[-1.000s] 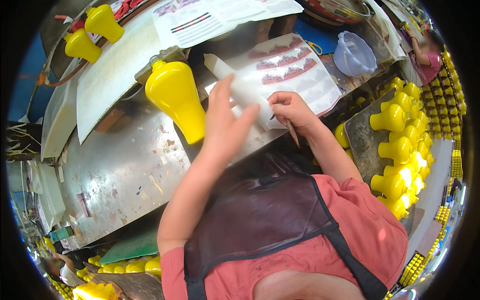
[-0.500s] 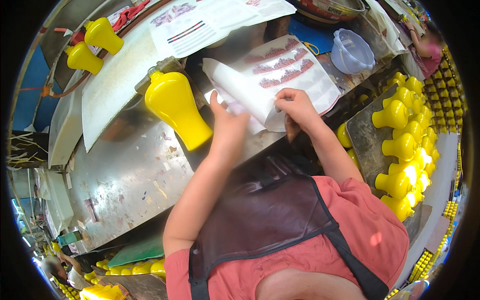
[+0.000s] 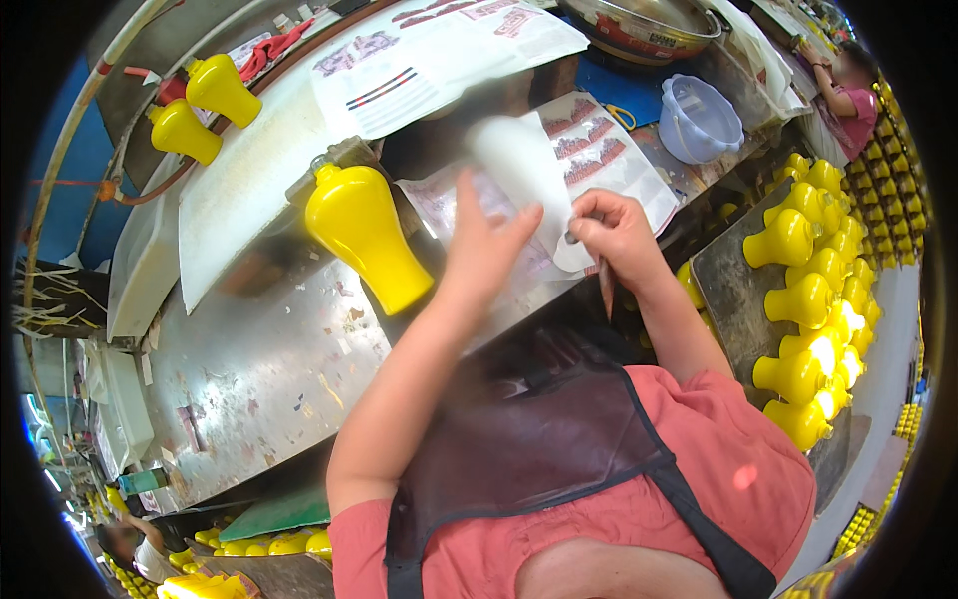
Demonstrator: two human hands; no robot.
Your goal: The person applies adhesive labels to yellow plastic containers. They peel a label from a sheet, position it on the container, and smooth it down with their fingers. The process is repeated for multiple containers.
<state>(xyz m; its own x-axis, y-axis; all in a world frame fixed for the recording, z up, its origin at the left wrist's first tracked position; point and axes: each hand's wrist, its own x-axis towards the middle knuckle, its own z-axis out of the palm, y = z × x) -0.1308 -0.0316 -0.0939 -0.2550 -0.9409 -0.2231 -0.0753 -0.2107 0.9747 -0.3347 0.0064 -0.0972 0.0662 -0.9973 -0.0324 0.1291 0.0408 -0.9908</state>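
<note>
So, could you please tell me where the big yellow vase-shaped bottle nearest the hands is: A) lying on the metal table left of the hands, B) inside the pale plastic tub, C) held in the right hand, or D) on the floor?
A: the yellow bottle lies on the metal table, left of the left hand, untouched.

Factory workbench: rows of yellow bottles (image 3: 810,299), label sheets (image 3: 439,50)

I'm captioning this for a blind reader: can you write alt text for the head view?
Both hands, left and right, peel a white sheet over a label sheet on a metal table, beside a yellow bottle. More bottles fill a tray at right.
</note>
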